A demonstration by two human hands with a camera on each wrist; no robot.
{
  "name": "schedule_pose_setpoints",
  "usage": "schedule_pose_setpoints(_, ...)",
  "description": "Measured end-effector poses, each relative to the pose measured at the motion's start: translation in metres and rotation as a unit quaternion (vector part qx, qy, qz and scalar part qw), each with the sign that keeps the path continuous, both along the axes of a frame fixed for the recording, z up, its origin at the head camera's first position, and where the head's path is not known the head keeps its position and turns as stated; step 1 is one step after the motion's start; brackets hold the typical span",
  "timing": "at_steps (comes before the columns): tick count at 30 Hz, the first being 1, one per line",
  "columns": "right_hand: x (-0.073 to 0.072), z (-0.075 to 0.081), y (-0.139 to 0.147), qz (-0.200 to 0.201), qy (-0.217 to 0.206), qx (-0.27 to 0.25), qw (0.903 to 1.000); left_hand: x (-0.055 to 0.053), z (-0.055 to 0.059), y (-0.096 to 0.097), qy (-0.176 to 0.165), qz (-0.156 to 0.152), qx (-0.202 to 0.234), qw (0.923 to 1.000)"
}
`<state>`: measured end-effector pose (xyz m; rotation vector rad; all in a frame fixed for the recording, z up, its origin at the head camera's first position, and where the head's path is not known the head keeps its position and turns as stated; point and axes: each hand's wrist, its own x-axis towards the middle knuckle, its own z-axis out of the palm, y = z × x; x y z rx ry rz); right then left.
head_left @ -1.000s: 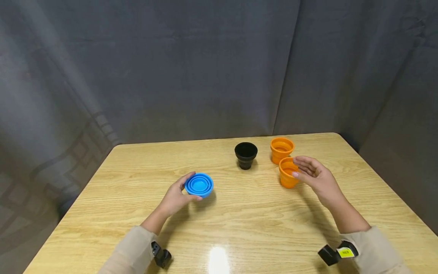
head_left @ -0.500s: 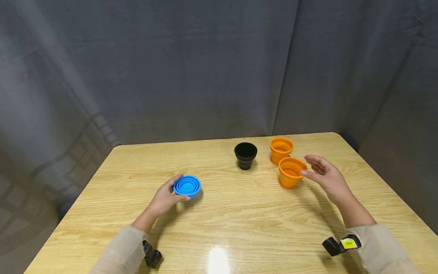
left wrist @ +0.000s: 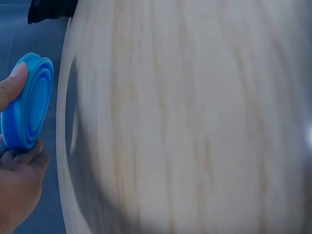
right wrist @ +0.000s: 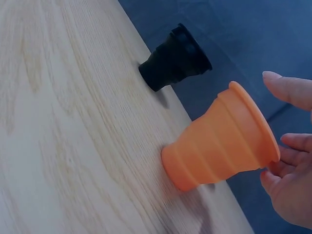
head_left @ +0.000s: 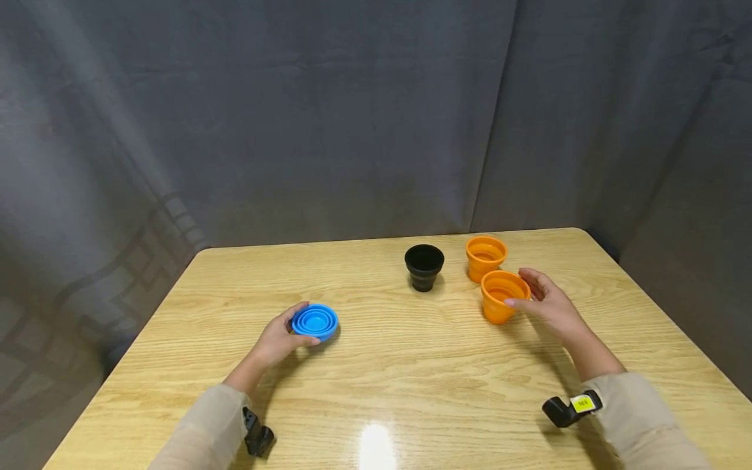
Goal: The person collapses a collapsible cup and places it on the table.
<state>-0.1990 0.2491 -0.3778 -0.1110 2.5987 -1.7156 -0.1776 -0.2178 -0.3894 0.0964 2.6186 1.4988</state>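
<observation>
From the head view, my left hand (head_left: 279, 339) reaches forward with thumb and fingers pinching the sides of the blue cup (head_left: 314, 321); my right hand (head_left: 549, 307) curves loosely about the right side of the nearer orange cup (head_left: 498, 303). The farther orange cup (head_left: 485, 258) stands just beyond that one, and the black cup (head_left: 424, 266) stands between my hands, farther out on the bench (head_left: 376, 378). The blue cup is collapsed into nested rings; the others are extended.

In the left wrist view, my thumb and fingers grip opposite edges of the blue cup, held off the bench, its shadow falling apart from it.

In the right wrist view, my grasp is loose: fingers beside the rim, thumb apart from it. The nearer orange cup, upright and stepped, stands between this hand and the black cup.
</observation>
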Motion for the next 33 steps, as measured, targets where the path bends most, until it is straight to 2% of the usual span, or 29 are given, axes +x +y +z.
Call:
schedule_pose_setpoints(5,-0.029,-0.045,0.019,-0.030,-0.004,0.020,0.9993,-0.001,-0.002,-0.002,-0.001,0.002,-0.014,0.9999)
schedule_pose_setpoints(7,-0.031,-0.048,0.019,-0.031,-0.003,0.020,0.9993,-0.001,-0.003,-0.002,-0.001,0.002,-0.019,0.9998)
schedule_pose_setpoints(9,-0.028,-0.042,0.015,-0.031,-0.009,0.026,0.9991,-0.002,-0.004,-0.003,-0.001,0.002,-0.023,0.9997)
schedule_pose_setpoints(15,0.003,0.010,-0.012,-0.003,-0.031,0.032,0.9990,-0.002,-0.007,-0.005,-0.004,0.002,-0.039,0.9992)
schedule_pose_setpoints(17,0.008,0.018,-0.016,0.003,-0.037,0.033,0.9988,-0.002,-0.008,-0.006,-0.008,0.002,-0.040,0.9992)
schedule_pose_setpoints(22,0.011,0.022,-0.018,0.003,-0.047,0.030,0.9984,-0.002,-0.010,-0.008,-0.014,-0.001,-0.039,0.9991)
schedule_pose_setpoints(29,0.009,0.020,-0.018,0.010,-0.034,0.029,0.9990,-0.002,-0.009,-0.010,-0.019,-0.006,-0.057,0.9982)
schedule_pose_setpoints(33,0.009,0.020,-0.016,0.000,-0.030,0.038,0.9988,-0.002,-0.008,-0.012,-0.020,-0.018,-0.068,0.9973)
